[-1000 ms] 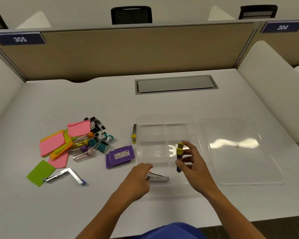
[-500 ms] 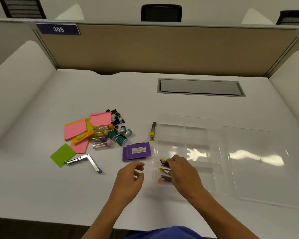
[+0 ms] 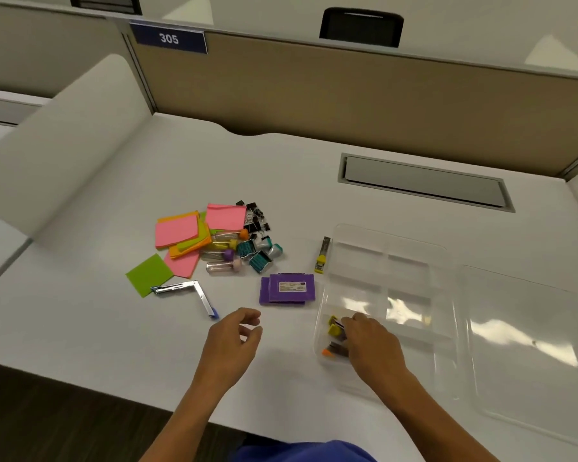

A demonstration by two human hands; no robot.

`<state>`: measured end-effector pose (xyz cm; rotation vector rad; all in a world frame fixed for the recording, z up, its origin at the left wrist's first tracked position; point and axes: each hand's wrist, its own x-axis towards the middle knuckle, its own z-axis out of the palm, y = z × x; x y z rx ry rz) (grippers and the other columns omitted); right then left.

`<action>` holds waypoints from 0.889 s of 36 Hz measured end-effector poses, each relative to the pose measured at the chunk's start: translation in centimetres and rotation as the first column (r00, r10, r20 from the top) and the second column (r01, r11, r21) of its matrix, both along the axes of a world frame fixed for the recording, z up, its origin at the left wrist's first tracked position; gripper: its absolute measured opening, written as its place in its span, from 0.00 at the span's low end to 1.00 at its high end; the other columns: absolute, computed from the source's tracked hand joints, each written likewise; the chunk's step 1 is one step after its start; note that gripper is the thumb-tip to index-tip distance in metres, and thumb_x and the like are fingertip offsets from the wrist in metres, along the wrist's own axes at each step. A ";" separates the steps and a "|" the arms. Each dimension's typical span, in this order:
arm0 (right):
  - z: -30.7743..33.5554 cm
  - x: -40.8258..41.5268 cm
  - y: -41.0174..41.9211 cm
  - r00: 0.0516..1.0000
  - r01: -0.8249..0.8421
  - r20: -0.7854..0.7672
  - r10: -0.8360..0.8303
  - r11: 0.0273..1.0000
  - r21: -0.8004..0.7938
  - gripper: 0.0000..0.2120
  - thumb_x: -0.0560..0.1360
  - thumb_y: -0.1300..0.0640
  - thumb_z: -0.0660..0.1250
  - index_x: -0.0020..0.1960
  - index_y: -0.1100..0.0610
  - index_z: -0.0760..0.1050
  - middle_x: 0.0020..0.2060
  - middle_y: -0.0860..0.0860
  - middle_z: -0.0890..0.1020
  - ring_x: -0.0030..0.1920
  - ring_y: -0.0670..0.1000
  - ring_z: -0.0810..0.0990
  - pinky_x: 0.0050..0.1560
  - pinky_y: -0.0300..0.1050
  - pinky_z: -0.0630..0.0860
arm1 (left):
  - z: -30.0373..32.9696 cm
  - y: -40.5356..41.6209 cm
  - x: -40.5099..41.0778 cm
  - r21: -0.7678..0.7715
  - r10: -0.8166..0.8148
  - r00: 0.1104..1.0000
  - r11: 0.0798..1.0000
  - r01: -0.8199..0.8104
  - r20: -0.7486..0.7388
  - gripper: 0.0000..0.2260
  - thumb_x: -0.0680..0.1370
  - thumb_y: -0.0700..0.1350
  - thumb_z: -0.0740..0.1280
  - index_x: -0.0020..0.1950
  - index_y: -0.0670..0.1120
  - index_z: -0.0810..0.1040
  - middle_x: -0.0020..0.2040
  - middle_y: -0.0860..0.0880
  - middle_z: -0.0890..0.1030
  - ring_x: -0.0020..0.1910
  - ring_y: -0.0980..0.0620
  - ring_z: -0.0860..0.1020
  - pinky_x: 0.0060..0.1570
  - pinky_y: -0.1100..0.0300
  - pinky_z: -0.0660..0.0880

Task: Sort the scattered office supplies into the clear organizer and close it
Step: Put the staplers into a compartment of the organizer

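Note:
The clear organizer (image 3: 391,240) lies open right of centre, with its lid (image 3: 531,345) flat on the table beside it. Its near-left compartment holds mini staplers, two yellow (image 3: 332,328) and one orange (image 3: 328,353). My right hand (image 3: 371,341) reaches into that compartment, fingertips closed on a yellow one. My left hand (image 3: 234,338) hovers over the table left of the organizer, loosely curled and holding nothing. Another yellow mini stapler (image 3: 321,258) lies just outside the organizer's left wall. Two purple boxes (image 3: 286,288) sit nearby.
A pile to the left holds pink and orange sticky notes (image 3: 181,231), a green note (image 3: 149,275), capped tubes (image 3: 224,256), teal clips (image 3: 256,256) and black binder clips (image 3: 256,216). An opened silver stapler (image 3: 187,291) lies in front of it. A cable hatch (image 3: 424,183) is set in the desk behind.
My right hand lowered the yellow stapler into the near-left compartment. My left hand let go of a silver stapler there and drew back left. The view swung left.

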<state>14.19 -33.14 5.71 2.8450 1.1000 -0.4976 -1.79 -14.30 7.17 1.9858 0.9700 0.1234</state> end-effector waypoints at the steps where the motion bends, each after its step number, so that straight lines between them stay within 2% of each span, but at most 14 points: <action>1: 0.1 0.2 0.2 1.000 0.005 0.009 -0.005 1.000 0.007 0.08 0.78 0.55 0.67 0.57 0.52 0.74 0.52 0.49 0.79 0.49 0.51 0.79 0.45 0.45 0.79 | -0.1 0.3 -0.1 0.009 0.008 1.000 1.000 -0.008 0.002 0.11 0.78 0.44 0.68 0.60 0.51 0.77 0.53 0.55 0.80 0.46 0.59 0.78 0.43 0.71 0.73; 4: 0.9 1.4 1.1 0.997 0.023 0.066 -0.027 0.998 0.063 0.10 0.78 0.56 0.65 0.59 0.50 0.76 0.52 0.49 0.81 0.50 0.53 0.81 0.42 0.45 0.77 | -0.4 1.5 -0.5 0.044 0.042 0.999 0.998 -0.042 0.016 0.11 0.78 0.44 0.69 0.60 0.50 0.78 0.54 0.54 0.81 0.45 0.59 0.78 0.43 0.70 0.74; 6: 1.6 2.4 2.1 0.994 0.028 0.101 -0.039 0.994 0.110 0.09 0.79 0.54 0.64 0.59 0.49 0.77 0.51 0.48 0.82 0.47 0.52 0.82 0.39 0.45 0.75 | -0.7 2.3 -0.7 0.087 0.078 0.997 0.993 -0.079 0.007 0.13 0.77 0.45 0.69 0.61 0.49 0.77 0.55 0.53 0.80 0.47 0.57 0.78 0.47 0.65 0.75; 9: 2.7 4.0 4.2 0.993 0.051 0.094 -0.071 0.979 0.199 0.09 0.80 0.50 0.62 0.56 0.48 0.78 0.49 0.46 0.82 0.45 0.51 0.81 0.41 0.46 0.78 | -1.1 3.6 -0.9 0.134 0.168 0.986 0.977 -0.168 0.009 0.14 0.76 0.44 0.71 0.62 0.46 0.77 0.56 0.50 0.80 0.50 0.54 0.78 0.50 0.59 0.76; 12: 3.5 5.3 6.7 0.990 0.043 0.115 -0.078 0.958 0.283 0.10 0.81 0.49 0.60 0.53 0.49 0.79 0.46 0.46 0.82 0.45 0.51 0.80 0.41 0.47 0.77 | -1.6 4.9 -1.2 0.146 0.252 0.967 0.956 -0.256 0.046 0.13 0.75 0.43 0.72 0.59 0.44 0.79 0.54 0.47 0.82 0.47 0.53 0.80 0.47 0.61 0.75; 15: 3.7 6.3 9.2 0.985 -0.006 0.168 -0.051 0.947 0.320 0.11 0.80 0.49 0.62 0.53 0.51 0.81 0.47 0.48 0.83 0.50 0.52 0.79 0.44 0.46 0.76 | -2.0 6.3 -1.4 0.176 0.297 0.955 0.939 -0.295 0.014 0.13 0.75 0.45 0.73 0.58 0.44 0.79 0.53 0.48 0.82 0.45 0.54 0.79 0.44 0.62 0.74; 18: 3.4 7.1 11.6 0.964 -0.064 0.267 0.010 0.979 0.195 0.14 0.80 0.45 0.63 0.57 0.51 0.80 0.51 0.49 0.83 0.55 0.53 0.75 0.52 0.48 0.75 | -2.3 7.4 -1.5 0.244 0.342 0.936 0.917 -0.314 -0.081 0.16 0.74 0.53 0.72 0.59 0.48 0.77 0.54 0.50 0.81 0.47 0.51 0.79 0.42 0.57 0.74; 21: 2.7 7.7 13.4 0.945 -0.061 0.325 0.050 0.998 0.023 0.17 0.78 0.41 0.62 0.58 0.51 0.79 0.53 0.50 0.81 0.59 0.56 0.72 0.58 0.50 0.71 | -2.4 8.2 -1.4 0.324 0.369 0.919 0.893 -0.311 -0.135 0.19 0.74 0.58 0.71 0.60 0.50 0.77 0.52 0.51 0.82 0.49 0.49 0.81 0.41 0.57 0.74; 25: 1.5 8.3 14.9 0.953 -0.025 0.292 0.085 0.979 -0.203 0.23 0.76 0.37 0.63 0.63 0.50 0.76 0.64 0.52 0.78 0.72 0.61 0.63 0.70 0.61 0.58 | -2.7 8.9 -1.0 0.374 0.366 0.897 0.890 -0.260 -0.248 0.24 0.73 0.65 0.67 0.62 0.51 0.75 0.47 0.52 0.84 0.47 0.47 0.82 0.38 0.58 0.71; 28: 0.7 8.6 15.5 0.951 -0.016 0.293 0.099 0.962 -0.272 0.23 0.75 0.36 0.64 0.63 0.49 0.76 0.64 0.51 0.78 0.74 0.61 0.61 0.71 0.65 0.51 | -3.3 9.0 -0.6 0.352 0.334 0.889 0.910 -0.218 -0.312 0.28 0.70 0.69 0.67 0.61 0.51 0.70 0.48 0.51 0.84 0.47 0.46 0.82 0.39 0.56 0.72; 32: 0.3 8.5 16.0 0.942 0.010 0.320 0.103 0.943 -0.332 0.22 0.73 0.36 0.66 0.60 0.49 0.77 0.62 0.52 0.79 0.73 0.62 0.61 0.71 0.68 0.46 | -3.9 9.2 -0.2 0.322 0.306 0.896 0.925 -0.200 -0.322 0.28 0.70 0.66 0.70 0.60 0.49 0.68 0.52 0.47 0.83 0.49 0.44 0.82 0.40 0.54 0.76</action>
